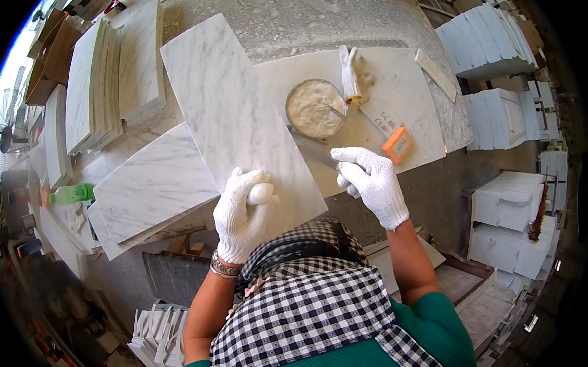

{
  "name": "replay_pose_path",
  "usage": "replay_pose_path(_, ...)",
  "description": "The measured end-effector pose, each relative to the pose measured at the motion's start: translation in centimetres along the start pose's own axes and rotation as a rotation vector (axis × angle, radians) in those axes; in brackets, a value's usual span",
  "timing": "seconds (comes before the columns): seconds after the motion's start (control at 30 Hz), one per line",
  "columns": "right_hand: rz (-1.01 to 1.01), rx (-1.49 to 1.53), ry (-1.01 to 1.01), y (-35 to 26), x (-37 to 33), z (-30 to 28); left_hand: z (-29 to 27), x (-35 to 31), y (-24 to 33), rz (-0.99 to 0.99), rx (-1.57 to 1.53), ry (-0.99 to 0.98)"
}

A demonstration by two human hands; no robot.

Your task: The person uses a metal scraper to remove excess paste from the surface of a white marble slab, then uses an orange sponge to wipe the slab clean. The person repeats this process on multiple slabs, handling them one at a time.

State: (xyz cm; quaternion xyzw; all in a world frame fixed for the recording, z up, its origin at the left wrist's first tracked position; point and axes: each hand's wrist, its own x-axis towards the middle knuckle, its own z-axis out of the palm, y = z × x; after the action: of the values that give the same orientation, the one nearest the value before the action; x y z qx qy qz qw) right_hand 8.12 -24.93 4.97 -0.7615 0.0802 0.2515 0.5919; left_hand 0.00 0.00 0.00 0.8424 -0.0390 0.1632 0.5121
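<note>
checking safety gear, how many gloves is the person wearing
2: one on the left hand, one on the right hand; both are in plain view. At least one more white glove lies unworn on a pale slab.

Writing on pale slab, orange box

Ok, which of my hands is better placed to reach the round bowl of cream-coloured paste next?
Probably your white-gloved right hand: it is nearer to the bowl, just on your side of it. Your white-gloved left hand is curled at the near end of the long grey-veined white slab, farther off.
</note>
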Motion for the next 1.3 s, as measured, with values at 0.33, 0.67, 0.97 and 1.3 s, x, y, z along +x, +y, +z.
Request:
replay_pose_path(0.33,0.019,-0.079,0.0,-0.3,-1.3,-1.5,0.0,0.0,0.3,-0.012,0.013,0.027)
replay_pose_path(0.67,-0.088,-0.087,0.311,6.3,5.6,-1.3,0.2,0.1,0.3,-0.02,0.04,0.01)
replay_pose_path(0.97,-0.062,-0.073,0.344,7.5,7.1,-1.6,0.2,-0.1,0.1,-0.021,0.061,0.005)
replay_pose_path(1.3,-0.117,-0.022,0.328,6.4,4.5,-1.9,0.1,0.0,0.1,-0.012,0.038,-0.008)
